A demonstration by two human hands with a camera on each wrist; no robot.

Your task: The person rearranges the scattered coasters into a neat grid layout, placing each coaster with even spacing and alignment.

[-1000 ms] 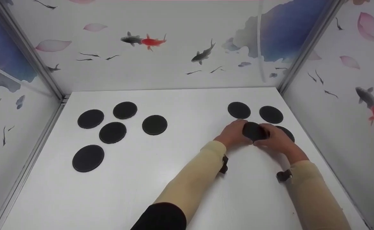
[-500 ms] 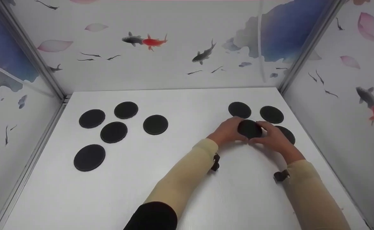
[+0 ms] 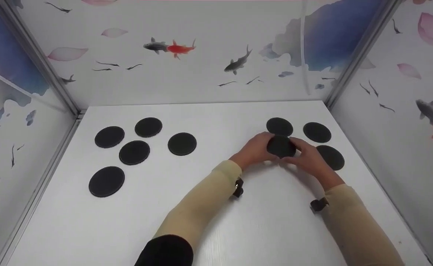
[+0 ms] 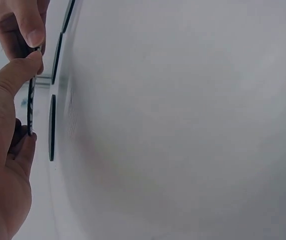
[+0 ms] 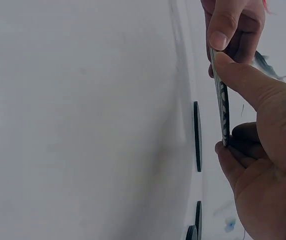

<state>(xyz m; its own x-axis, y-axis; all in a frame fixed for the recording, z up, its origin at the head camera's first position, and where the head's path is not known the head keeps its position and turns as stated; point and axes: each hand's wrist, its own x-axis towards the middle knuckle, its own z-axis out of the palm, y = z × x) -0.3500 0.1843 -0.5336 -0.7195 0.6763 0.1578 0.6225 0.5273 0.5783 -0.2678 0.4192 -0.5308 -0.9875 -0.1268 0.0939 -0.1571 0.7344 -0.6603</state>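
Nearby the held disc point(image 3: 281, 147) lie 3 discs point(image 3: 317, 132)

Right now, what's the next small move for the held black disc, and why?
I'd probably ease the held black disc toward the near side before any lowering: the left hand and right hand pinch it above the white table, and in the head view it meets the near edge of the black disc beyond it.
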